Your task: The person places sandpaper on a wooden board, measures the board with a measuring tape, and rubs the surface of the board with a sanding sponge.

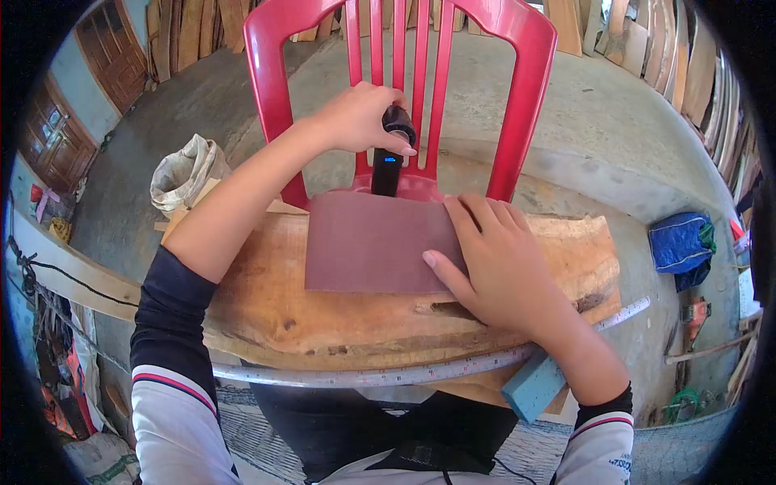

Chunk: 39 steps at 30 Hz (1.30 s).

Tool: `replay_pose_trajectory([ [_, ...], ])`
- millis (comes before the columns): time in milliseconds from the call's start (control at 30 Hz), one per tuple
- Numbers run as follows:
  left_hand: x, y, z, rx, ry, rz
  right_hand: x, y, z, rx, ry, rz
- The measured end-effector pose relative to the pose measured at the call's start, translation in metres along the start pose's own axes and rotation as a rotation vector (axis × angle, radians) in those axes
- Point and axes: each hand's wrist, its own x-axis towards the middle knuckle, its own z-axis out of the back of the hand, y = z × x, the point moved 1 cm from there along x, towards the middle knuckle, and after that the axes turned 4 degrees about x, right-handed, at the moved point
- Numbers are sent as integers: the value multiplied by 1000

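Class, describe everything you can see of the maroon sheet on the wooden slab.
The maroon sheet is plain, matte and roughly rectangular, perhaps sandpaper by its look. It lies broadside over the wooden slab, its near edge fairly straight, its far edge gently curved. The right hand rests at its right end, thumb on top, hiding part of that edge. Its underside is hidden.

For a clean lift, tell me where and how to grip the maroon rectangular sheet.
Probably pinch the maroon rectangular sheet by its left edge, from the left: it looks thin, and that edge is uncovered, while the right hand covers part of the opposite edge.
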Motion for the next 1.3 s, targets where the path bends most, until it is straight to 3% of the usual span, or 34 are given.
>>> replay_pose_trajectory([
  [500,7,28,-3,-170,-46,-31,7,8,12,68,180,37],
  [800,13,33,-13,73,-96,-134,7,10,12,67,188,20],
  [900,5,31,-19,6,-138,-95,6,10,12,67,176,19],
  [1000,0,29,-19,95,-163,-190,5,9,12,62,168,29],
  [1300,-1,9,-16,228,-110,-129,2,6,9,66,123,47],
])
